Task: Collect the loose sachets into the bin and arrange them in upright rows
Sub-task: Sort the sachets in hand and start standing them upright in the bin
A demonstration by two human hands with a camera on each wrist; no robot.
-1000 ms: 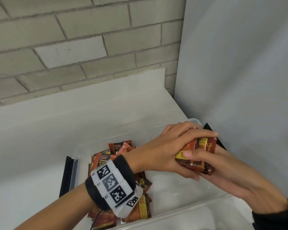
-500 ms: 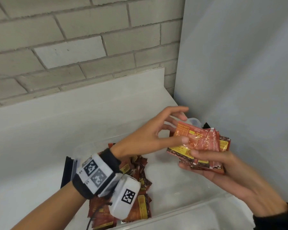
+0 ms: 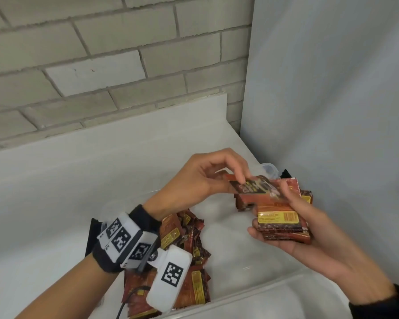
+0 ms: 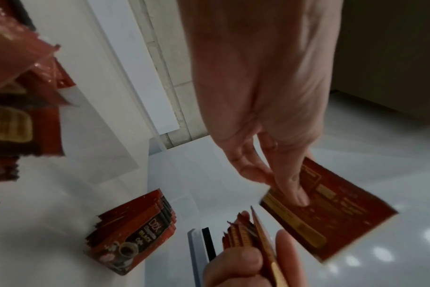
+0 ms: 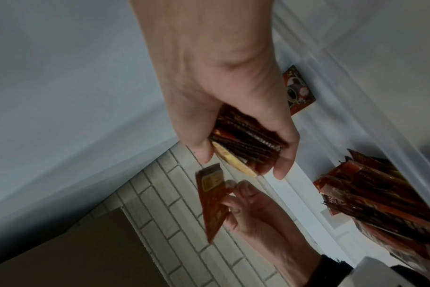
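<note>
My right hand [image 3: 293, 229] clamps the stack [image 3: 280, 217], left hand [image 3: 203, 180] pinches one sachet [image 3: 251, 187] (glossy foil): a loosened grip could fan the stack into the bin [image 3: 240, 300].

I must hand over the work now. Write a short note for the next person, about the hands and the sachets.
Left hand pinches a single sachet just above the stack.
Right hand grips a stack of sachets, held above the clear bin.
Done: many sachets stand packed at the bin's left end; a small bundle lies near a corner.
Left: square the held stack, stand it in the bin, straighten the rows. Sachets outside the bin: cannot tell.
</note>
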